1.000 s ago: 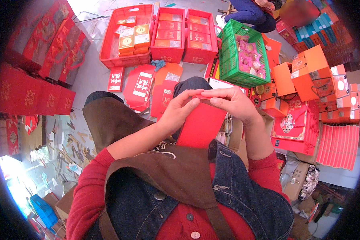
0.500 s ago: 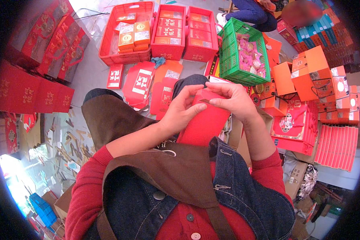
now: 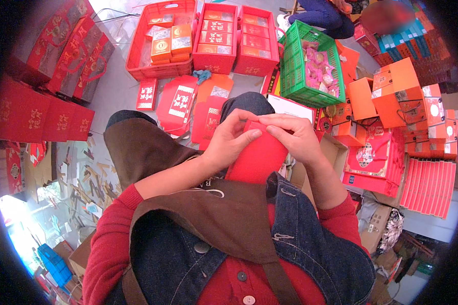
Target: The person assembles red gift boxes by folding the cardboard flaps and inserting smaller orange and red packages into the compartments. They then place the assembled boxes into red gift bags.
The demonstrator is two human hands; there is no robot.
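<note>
A plain red cardboard box (image 3: 254, 157) rests on my lap, its long side slanting away from my body. My left hand (image 3: 228, 141) grips its far left edge, with the thumb along the top and the fingers curled round the end. From the other side, my right hand (image 3: 299, 138) pinches the same far end, and its fingertips almost meet those of the left. The fingers cover most of that end, so I cannot tell how its flap lies.
Flat red box sleeves (image 3: 177, 105) lie on the floor ahead, by a small red box (image 3: 147, 94). Beyond are a red crate (image 3: 137, 61) and a green crate (image 3: 290, 76) of pink packets. Orange boxes (image 3: 397, 96) are stacked right; red gift bags (image 3: 40, 119) stand left.
My right hand has shifted slightly, its fingers now flatter and closer to the left hand. The dark gap at the box's far end no longer shows. A white sheet beyond is more exposed.
</note>
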